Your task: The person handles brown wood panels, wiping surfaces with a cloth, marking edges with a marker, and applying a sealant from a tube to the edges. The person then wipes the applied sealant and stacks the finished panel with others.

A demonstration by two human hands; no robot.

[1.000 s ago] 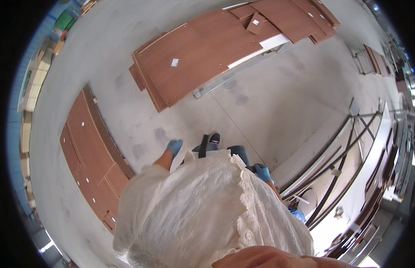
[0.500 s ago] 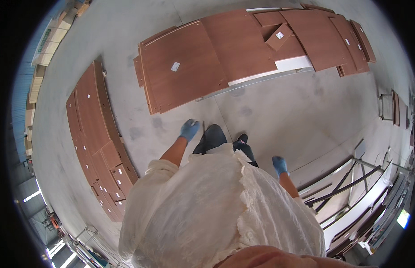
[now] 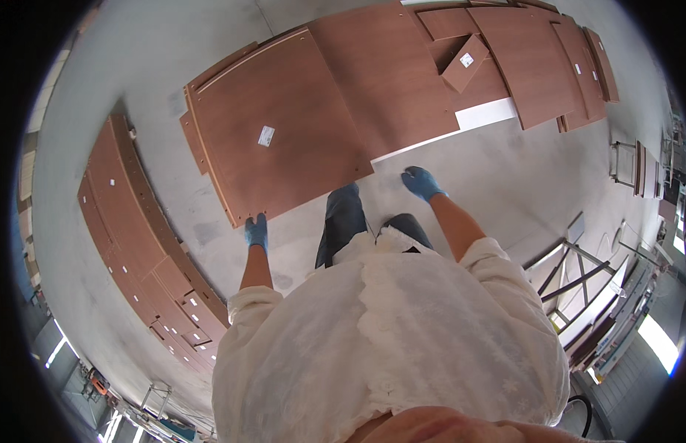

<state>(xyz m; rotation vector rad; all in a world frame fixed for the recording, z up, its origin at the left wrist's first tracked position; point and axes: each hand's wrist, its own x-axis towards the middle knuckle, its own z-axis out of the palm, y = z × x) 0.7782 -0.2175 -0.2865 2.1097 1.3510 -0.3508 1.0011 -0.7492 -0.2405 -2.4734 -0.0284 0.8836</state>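
Note:
Both hands wear blue gloves. My left hand (image 3: 256,231) is at the near edge of a large brown panel (image 3: 291,159), close to its near left corner. Its thumb and fingers are apart; whether they touch the edge I cannot tell. My right hand (image 3: 423,183) reaches out over the floor, right of that panel's near right corner, with fingers stretched out and nothing in them. A white label (image 3: 266,136) lies on the panel, which sits on top of a stack of similar boards. My legs stand right at the panel's near edge.
More brown panels (image 3: 531,66) lie stacked to the far right, with a small labelled board (image 3: 465,63) resting askew among them. A long stack of brown boards (image 3: 136,221) runs along the left. Metal racks (image 3: 579,273) stand at the right, on the grey floor (image 3: 498,184).
I have come closer to the panel stack. My left hand has gone to the panel's near edge, and my right hand has swung from low at my side forward and left.

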